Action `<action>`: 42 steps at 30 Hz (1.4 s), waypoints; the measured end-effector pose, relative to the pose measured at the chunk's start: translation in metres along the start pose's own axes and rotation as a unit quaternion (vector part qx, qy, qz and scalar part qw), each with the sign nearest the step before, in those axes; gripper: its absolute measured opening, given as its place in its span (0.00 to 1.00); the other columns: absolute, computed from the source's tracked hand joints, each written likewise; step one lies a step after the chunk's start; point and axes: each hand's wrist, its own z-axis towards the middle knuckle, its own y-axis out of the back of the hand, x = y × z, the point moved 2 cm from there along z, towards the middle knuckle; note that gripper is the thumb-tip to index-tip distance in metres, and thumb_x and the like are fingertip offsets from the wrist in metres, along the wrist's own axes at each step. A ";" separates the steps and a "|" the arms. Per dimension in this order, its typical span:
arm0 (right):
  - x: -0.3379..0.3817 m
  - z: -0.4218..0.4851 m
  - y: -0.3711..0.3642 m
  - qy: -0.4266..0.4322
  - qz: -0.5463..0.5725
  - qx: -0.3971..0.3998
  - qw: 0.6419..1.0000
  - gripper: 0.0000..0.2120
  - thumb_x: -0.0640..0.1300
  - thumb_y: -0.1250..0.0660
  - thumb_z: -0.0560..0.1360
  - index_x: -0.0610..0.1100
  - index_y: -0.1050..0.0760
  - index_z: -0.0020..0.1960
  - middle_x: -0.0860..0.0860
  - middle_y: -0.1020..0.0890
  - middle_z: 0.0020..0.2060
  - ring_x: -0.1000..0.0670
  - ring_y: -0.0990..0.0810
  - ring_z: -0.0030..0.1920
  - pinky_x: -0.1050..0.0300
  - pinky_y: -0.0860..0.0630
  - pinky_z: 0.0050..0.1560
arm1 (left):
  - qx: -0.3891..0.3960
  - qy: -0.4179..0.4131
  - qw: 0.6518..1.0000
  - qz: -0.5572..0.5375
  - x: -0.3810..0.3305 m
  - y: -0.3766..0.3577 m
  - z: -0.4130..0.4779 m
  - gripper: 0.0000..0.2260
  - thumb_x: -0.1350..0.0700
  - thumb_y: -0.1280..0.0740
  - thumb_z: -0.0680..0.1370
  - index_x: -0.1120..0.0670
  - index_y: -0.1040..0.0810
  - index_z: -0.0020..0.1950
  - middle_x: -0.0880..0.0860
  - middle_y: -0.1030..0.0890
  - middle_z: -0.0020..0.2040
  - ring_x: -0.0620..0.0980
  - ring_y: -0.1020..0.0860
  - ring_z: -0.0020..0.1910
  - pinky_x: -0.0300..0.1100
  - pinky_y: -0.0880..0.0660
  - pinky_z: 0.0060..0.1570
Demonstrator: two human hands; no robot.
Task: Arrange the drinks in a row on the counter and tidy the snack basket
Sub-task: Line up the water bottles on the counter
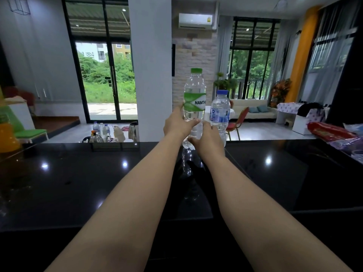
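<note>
Left hand (177, 125): grasps green-capped bottle (194, 95) just under its label, thumb across the front.
Right hand (209, 139): fingers curled round the same bottle's lower part.
Green-capped bottle: upright between both hands.
Blue-capped bottle (220, 112): upright, just beyond right hand.
Counter (78, 183): black, glossy, beneath both forearms.

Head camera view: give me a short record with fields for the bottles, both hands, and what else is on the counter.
green-cap bottle: upright, near the counter's far edge
blue-cap bottle: upright, just right of it
left hand: grips the green-cap bottle's middle
right hand: holds its lower part
counter: black, glossy
orange bottle: far left
red packet: far right
</note>
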 end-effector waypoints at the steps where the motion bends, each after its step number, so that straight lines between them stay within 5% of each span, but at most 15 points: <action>1: 0.000 -0.001 0.001 0.002 -0.005 -0.005 1.000 0.32 0.50 0.31 0.76 0.45 0.41 0.74 0.44 0.31 0.66 0.41 0.28 0.63 0.50 0.31 0.53 | 0.001 0.001 1.000 -0.001 0.000 -0.001 0.001 0.36 0.47 0.25 0.71 0.44 0.39 0.75 0.54 0.24 0.66 0.51 0.26 0.65 0.49 0.29 0.64; 17: 0.000 -0.008 0.010 -0.037 -0.002 -0.034 0.999 0.34 0.46 0.34 0.77 0.50 0.48 0.77 0.43 0.35 0.69 0.39 0.28 0.63 0.47 0.28 0.53 | 0.015 0.001 0.999 -0.033 -0.005 -0.019 0.002 0.36 0.49 0.26 0.72 0.45 0.39 0.76 0.53 0.26 0.68 0.52 0.28 0.67 0.51 0.29 0.65; 23: 0.001 -0.017 0.016 -0.037 -0.014 -0.066 0.997 0.31 0.49 0.35 0.77 0.49 0.46 0.76 0.43 0.32 0.68 0.41 0.26 0.61 0.49 0.29 0.46 | 0.070 0.008 0.995 -0.066 -0.002 -0.019 -0.014 0.26 0.51 0.32 0.77 0.52 0.34 0.73 0.54 0.27 0.68 0.53 0.29 0.68 0.42 0.32 0.58; 30: 0.029 -0.048 0.030 0.030 -0.054 -0.120 0.991 0.30 0.52 0.33 0.76 0.46 0.40 0.73 0.44 0.31 0.66 0.43 0.31 0.64 0.45 0.26 0.59 | 0.057 -0.020 0.989 0.132 0.001 0.045 -0.047 0.29 0.48 0.38 0.80 0.54 0.43 0.77 0.54 0.37 0.76 0.55 0.38 0.74 0.45 0.39 0.68; 35: 0.062 -0.082 0.024 0.114 -0.076 -0.029 0.990 0.34 0.54 0.36 0.78 0.44 0.47 0.77 0.45 0.39 0.75 0.44 0.41 0.74 0.47 0.38 0.71 | 0.020 -0.025 0.964 0.265 0.015 0.115 -0.078 0.29 0.47 0.39 0.80 0.56 0.42 0.77 0.56 0.37 0.76 0.56 0.39 0.74 0.51 0.40 0.72; 42: 0.133 -0.127 0.010 0.200 -0.125 0.031 0.971 0.33 0.58 0.44 0.80 0.44 0.50 0.78 0.45 0.44 0.77 0.45 0.45 0.76 0.47 0.47 0.75 | -0.051 -0.050 0.930 0.362 0.024 0.211 -0.127 0.28 0.47 0.43 0.81 0.57 0.45 0.78 0.56 0.44 0.78 0.55 0.48 0.77 0.53 0.47 0.74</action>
